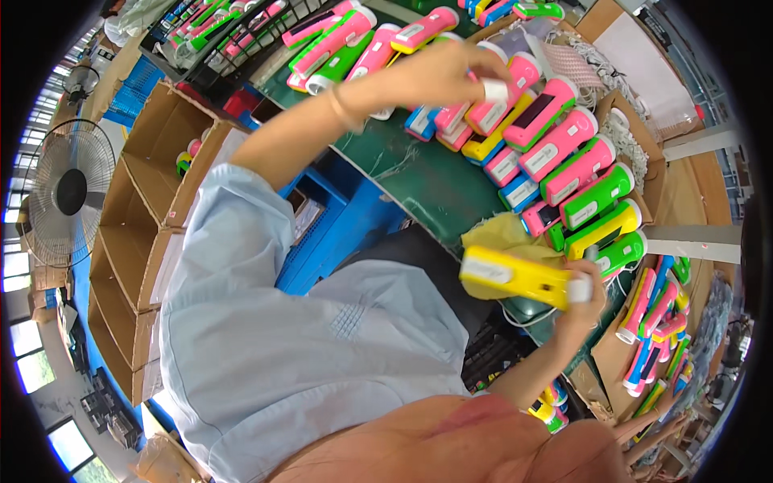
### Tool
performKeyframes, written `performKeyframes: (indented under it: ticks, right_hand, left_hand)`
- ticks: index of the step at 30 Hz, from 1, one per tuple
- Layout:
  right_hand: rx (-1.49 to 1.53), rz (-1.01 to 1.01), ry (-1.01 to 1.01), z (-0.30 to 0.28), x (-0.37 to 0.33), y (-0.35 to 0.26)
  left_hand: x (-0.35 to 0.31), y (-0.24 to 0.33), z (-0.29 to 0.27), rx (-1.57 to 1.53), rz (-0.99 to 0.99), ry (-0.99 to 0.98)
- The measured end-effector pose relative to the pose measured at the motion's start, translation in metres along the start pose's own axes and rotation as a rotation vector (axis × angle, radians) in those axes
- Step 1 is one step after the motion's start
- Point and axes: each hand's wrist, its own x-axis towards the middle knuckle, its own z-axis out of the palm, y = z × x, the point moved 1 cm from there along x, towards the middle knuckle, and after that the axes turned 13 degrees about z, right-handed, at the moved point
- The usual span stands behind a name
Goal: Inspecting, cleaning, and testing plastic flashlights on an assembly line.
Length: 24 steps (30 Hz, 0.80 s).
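Dark green worktable [419,173] packed with pink, green and yellow plastic flashlights [564,153]; bare strip only near its front edge. Partly hidden behind light blue sleeve [266,322]. Left hand [455,72] pinching small white cap [494,88] above the rows. Right hand [584,294] clenched on yellow rectangular flashlight [515,278], over yellow cloth [503,237].

Bare green counter [419,173] patch at centre: open passage. Torch pile [555,153] blocks 1 to 3 o'clock, packed side by side. More torches [338,36] crowd 12 o'clock edge. Cardboard boxes [145,201] wall off 9 o'clock. Blue crate [322,233] just beside counter's near edge.
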Motion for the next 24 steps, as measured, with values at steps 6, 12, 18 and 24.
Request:
performKeyframes:
  ticks: [6,12,18,24]
  right_hand:
    - [0.097,0.177,0.211,0.051,-0.008,0.046]
    - [0.143,0.03,0.276,0.06,-0.017,0.052]
    - [0.213,0.133,0.276,0.061,-0.016,0.064]
    - [0.14,0.047,0.317,0.061,-0.013,0.052]
  left_hand:
    - [0.081,-0.181,-0.037,0.405,-0.147,-0.134]
    - [0.115,-0.259,-0.025,0.852,-0.115,-0.565]
    - [0.136,-0.273,-0.006,0.769,-0.394,-0.679]
    - [0.125,-0.291,-0.022,0.935,-0.176,-0.552]
